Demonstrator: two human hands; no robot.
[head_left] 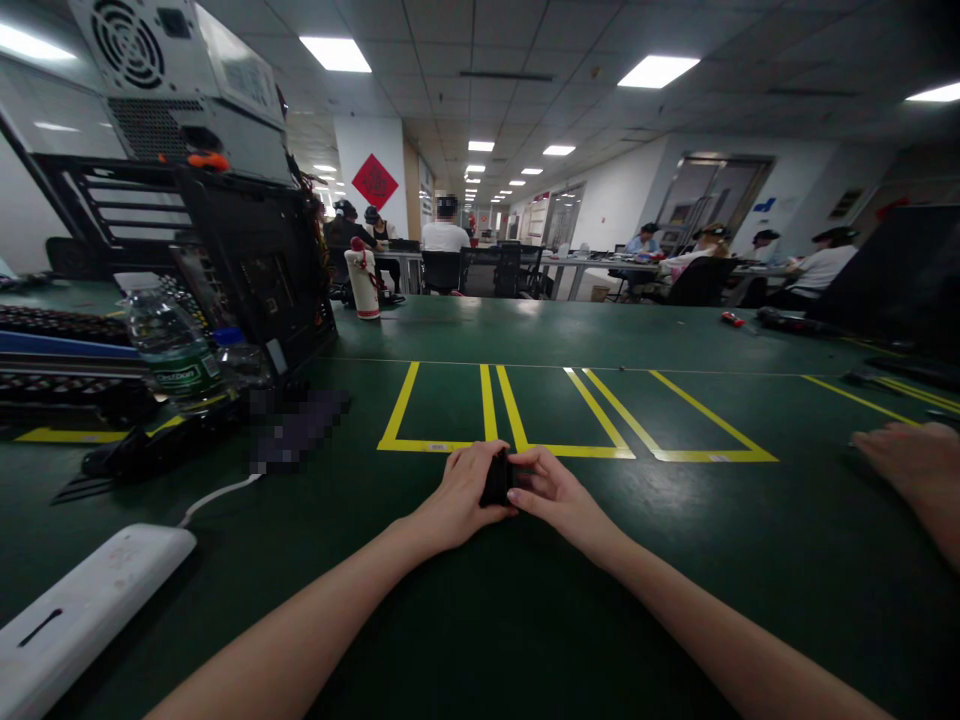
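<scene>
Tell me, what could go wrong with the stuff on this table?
The small black object is in the left hand, with the right hand at its edge; it might slip onto the green table. The white cable lies to the left, so a sweeping left hand might snag it.

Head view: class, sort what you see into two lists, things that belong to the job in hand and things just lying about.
Belonging, judging by contact:
- small black object, between both hands
- left hand
- right hand

Apparently just lying about:
- plastic bottle
- white device with a cable
- black computer case
</scene>
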